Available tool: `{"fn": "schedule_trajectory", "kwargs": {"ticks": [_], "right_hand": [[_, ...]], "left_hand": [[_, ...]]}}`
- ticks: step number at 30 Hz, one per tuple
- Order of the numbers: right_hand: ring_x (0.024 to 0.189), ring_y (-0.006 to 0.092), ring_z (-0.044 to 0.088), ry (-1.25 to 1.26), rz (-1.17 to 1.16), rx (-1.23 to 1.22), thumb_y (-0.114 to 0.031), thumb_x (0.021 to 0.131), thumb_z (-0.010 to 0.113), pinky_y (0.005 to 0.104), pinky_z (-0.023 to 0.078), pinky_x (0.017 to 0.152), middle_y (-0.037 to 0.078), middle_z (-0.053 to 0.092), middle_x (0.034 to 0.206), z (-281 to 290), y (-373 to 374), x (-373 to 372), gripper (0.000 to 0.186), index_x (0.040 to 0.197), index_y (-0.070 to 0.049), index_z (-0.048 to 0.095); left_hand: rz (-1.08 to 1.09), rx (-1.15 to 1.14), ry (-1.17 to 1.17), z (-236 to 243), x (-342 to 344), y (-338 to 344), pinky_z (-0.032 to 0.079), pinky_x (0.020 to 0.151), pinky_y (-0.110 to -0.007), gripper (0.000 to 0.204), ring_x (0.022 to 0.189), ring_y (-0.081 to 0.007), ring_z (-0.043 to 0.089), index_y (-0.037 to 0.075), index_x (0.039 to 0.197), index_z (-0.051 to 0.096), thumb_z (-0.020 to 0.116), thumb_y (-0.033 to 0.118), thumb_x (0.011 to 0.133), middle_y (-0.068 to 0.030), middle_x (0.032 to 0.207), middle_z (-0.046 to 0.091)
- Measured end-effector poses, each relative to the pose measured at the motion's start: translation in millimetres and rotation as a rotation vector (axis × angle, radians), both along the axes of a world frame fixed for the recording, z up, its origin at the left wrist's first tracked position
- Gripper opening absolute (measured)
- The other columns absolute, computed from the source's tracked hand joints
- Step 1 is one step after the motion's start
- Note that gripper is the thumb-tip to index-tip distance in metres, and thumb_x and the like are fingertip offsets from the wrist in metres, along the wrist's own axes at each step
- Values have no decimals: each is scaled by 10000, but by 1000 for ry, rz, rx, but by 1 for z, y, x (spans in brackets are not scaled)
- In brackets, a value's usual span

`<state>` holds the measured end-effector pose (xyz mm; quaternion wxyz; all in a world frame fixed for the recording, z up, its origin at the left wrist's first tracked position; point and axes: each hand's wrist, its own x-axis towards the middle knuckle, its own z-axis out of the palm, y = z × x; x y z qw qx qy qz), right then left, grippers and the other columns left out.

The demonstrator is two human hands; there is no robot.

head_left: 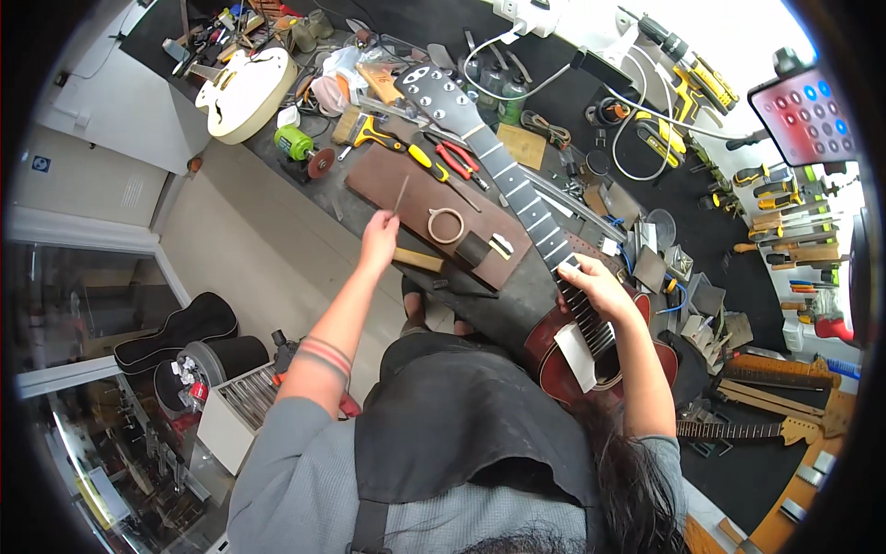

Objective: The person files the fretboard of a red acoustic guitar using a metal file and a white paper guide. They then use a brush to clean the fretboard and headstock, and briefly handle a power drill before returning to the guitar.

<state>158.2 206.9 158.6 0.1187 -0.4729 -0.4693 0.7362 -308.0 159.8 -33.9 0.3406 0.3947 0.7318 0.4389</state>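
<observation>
My left hand (377, 242) is closed round one end of a thin, rod-like tool (403, 191), too small to name, which points up over a brown work board (378, 183). My right hand (600, 291) grips the neck of a dark red acoustic guitar (546, 343) near its body, thumb on the fretboard (526, 200). No strings show along the upper fretboard. A white sheet (576, 356) lies beside the fretboard end, partly over the soundhole. On the board rest a roll of tape (446, 225) and a dark block (473, 247).
Red-handled pliers (454, 162), a yellow-handled tool (428, 162) and a green grinder (297, 145) crowd the bench. A cream guitar body (245, 97) lies at far left. Hand tools (780, 194) line the right side. A phone (805, 120) stands on a mount.
</observation>
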Motion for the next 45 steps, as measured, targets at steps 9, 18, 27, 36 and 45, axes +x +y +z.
{"fn": "schedule_trajectory", "kwargs": {"ticks": [9,18,27,36,45], "right_hand": [[752,157,717,-113,26,-42,-396,1114,728,342,609,680,30,689,920,-30,14,-19,362,1202,-47,689],[728,157,715,-118,-19,-61,-388,1131,704,328,600,683,43,702,878,-37,33,-25,334,1154,-59,651],[770,156,714,-110,-91,-64,-395,1126,713,342,614,694,37,698,975,-43,44,-4,379,1221,-29,684],[679,172,728,-123,-109,-70,-373,1139,690,321,596,648,61,718,801,-49,56,2,350,1292,-72,599],[677,155,733,-145,-71,-62,-433,1146,675,304,582,632,53,728,807,-76,72,-8,384,1276,-75,622]], "left_hand": [[-211,126,-94,38,85,-16,523,846,-447,414,879,-279,527,42,1090,443,804,224,1004,-98,1006,503],[-418,171,393,43,139,-23,563,987,-470,749,1153,-373,640,-12,1289,496,990,287,812,-183,1359,567],[-472,455,131,49,156,37,595,870,-434,754,1148,-362,684,15,1458,522,936,160,844,-188,1292,650],[-362,282,-49,6,206,116,576,905,-465,765,985,-378,681,-15,1395,552,993,241,825,-170,1043,619],[-319,297,70,-15,194,135,557,972,-476,767,1073,-404,668,-8,1396,501,980,158,821,-182,1127,603]]}}
